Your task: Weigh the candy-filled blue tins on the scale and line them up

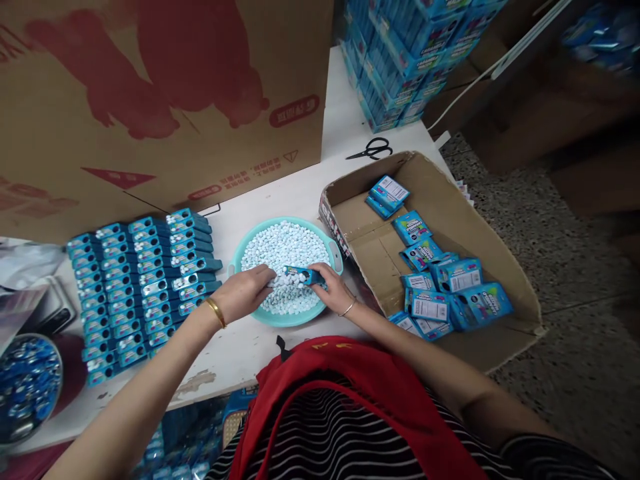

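A turquoise basin (245,308) full of small white candies (285,243) stands on the table in front of me. Over it, my right hand (333,290) grips a small blue candy box (303,275), its end turned toward the left. Fingers of my left hand (247,291) are closed on some white candies at that end of the box; several candies lie between the two hands. To the left, similar blue boxes (145,273) are lined up in rows, with dark round openings and candies showing in some.
An open carton (370,247) on the right holds several blue candy boxes (430,307). Scissors (373,149) lie behind it, near stacked blue packs (405,60). A large brown cardboard box (200,87) blocks the back. At left are a container (65,380) of blue wrapped pieces and a phone (57,307).
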Tool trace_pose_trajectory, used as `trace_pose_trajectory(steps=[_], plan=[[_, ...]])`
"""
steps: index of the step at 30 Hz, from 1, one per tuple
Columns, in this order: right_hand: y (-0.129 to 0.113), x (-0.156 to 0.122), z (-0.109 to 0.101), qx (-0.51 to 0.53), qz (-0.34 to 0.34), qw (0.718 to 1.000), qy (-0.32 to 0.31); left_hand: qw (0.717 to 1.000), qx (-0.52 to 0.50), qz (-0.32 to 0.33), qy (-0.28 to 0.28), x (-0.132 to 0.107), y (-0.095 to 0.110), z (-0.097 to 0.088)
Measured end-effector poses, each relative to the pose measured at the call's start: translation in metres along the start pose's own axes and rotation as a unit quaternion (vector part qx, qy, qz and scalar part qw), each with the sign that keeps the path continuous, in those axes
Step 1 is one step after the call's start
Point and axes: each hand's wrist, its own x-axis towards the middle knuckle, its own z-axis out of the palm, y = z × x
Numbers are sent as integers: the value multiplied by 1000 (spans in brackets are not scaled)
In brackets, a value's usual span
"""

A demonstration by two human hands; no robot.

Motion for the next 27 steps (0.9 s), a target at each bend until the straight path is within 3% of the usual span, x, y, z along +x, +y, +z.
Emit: trace_pose_trajectory(steps=[4, 8, 10, 12, 15, 19, 22, 27], plan=[[0, 0, 7, 2, -21, 1000, -9, 985, 137, -83, -64, 8, 42, -15], [2, -3, 11, 5, -23, 1000, -10, 973, 200, -87, -70, 9, 74, -29], [3, -4, 10, 6, -17, 1000, -7, 976, 191, -88, -53, 6, 70, -31], [3, -5, 7, 6, -11, 1000, -5, 981, 160, -106, -23, 4, 47, -26], [1, -9, -2, 8, -3, 1000, -6, 983, 90, -158, 4, 9, -6, -3], [-4, -16, -12, 11, 6, 1000, -13, 983, 51, -174, -14, 38, -61, 49], [-8, -22, -17, 14, 13, 1000, -21, 990, 7, -140, -17, 70, -68, 87], [-13, -30, -18, 16, 28, 999, -29, 993, -83, -81, 7, 109, -54, 131]])
